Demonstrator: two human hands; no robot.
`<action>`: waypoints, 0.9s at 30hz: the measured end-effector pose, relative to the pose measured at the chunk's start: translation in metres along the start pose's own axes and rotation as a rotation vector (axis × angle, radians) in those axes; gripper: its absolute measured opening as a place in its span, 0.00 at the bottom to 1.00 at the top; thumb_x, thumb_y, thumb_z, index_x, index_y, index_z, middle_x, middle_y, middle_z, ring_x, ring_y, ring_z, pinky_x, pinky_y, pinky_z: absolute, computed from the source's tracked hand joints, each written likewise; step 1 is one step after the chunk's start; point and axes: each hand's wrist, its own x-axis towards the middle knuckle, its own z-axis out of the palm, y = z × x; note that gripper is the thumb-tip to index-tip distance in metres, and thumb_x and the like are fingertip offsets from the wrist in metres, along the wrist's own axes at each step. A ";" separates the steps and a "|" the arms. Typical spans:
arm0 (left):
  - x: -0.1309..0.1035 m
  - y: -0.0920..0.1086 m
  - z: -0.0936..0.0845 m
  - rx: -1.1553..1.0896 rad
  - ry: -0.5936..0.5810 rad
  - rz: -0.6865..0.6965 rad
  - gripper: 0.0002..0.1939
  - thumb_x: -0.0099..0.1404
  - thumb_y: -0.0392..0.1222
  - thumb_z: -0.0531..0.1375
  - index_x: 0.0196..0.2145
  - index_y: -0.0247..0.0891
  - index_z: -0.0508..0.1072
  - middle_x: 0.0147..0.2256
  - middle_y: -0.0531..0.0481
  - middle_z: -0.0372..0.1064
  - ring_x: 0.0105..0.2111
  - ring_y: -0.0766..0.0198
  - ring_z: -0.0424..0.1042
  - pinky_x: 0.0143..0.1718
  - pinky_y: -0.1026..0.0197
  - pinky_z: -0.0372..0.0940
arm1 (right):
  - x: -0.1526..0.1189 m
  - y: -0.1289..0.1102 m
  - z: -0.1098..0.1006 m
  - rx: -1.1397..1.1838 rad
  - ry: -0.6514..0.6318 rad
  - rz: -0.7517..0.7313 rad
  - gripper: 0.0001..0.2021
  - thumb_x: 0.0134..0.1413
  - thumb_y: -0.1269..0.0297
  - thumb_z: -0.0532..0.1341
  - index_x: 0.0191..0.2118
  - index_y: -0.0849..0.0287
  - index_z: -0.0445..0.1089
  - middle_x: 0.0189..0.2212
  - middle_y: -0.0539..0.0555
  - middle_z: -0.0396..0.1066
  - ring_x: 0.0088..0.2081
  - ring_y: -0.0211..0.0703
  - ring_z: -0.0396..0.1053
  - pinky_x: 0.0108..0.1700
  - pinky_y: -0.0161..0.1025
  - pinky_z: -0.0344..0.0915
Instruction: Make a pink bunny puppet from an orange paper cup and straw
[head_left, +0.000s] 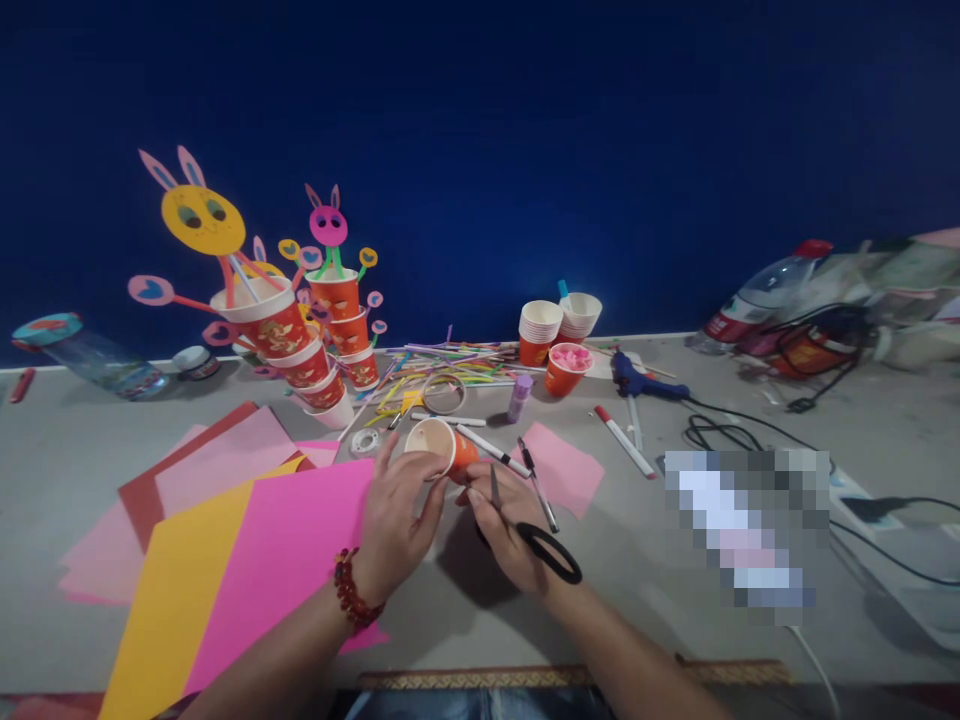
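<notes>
An orange-red paper cup (463,455), tipped on its side with the white mouth facing left, is held between both hands above the table. My left hand (403,505) has its thumb and fingers closed around the cup's rim and side. My right hand (501,520) touches the cup's base end and also holds black-handled scissors (551,553), whose handle loops stick out to the right of the hand. The fingertips of the right hand and most of the scissor blades are hidden. Under the left forearm lie a bright pink sheet (292,560) and a yellow sheet (184,590).
Stacked cup figures with paper faces (202,220) stand at the back left. Behind the hands are scattered colored straws (450,365), a tape roll (444,394) and a purple glue stick (519,398). A blue glue gun (649,382), its cable and a plastic bottle (765,290) lie right.
</notes>
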 end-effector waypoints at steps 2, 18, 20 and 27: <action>-0.002 0.001 0.001 -0.042 0.018 -0.041 0.08 0.70 0.33 0.56 0.44 0.41 0.70 0.40 0.50 0.77 0.43 0.60 0.77 0.66 0.39 0.54 | -0.001 0.000 0.000 0.019 0.020 0.007 0.16 0.71 0.61 0.49 0.35 0.55 0.72 0.38 0.56 0.75 0.43 0.48 0.72 0.46 0.44 0.68; -0.011 -0.003 0.010 -0.337 0.018 -0.197 0.03 0.70 0.41 0.59 0.39 0.41 0.71 0.41 0.45 0.75 0.45 0.56 0.74 0.48 0.51 0.69 | -0.004 -0.002 0.005 0.067 0.052 0.027 0.16 0.70 0.62 0.50 0.36 0.56 0.73 0.38 0.56 0.75 0.42 0.46 0.72 0.46 0.43 0.69; -0.008 -0.001 0.008 -0.361 0.003 -0.192 0.03 0.71 0.40 0.58 0.39 0.40 0.71 0.40 0.46 0.74 0.43 0.57 0.73 0.45 0.54 0.69 | -0.003 -0.001 0.004 0.020 0.042 -0.081 0.15 0.70 0.64 0.49 0.37 0.56 0.72 0.37 0.57 0.75 0.41 0.47 0.72 0.44 0.43 0.69; -0.008 -0.004 0.007 -0.209 0.022 -0.074 0.04 0.70 0.36 0.59 0.36 0.42 0.73 0.36 0.48 0.74 0.40 0.57 0.71 0.45 0.53 0.66 | -0.006 -0.001 0.007 0.109 0.032 0.050 0.18 0.71 0.61 0.47 0.34 0.55 0.70 0.35 0.56 0.73 0.40 0.47 0.72 0.44 0.44 0.69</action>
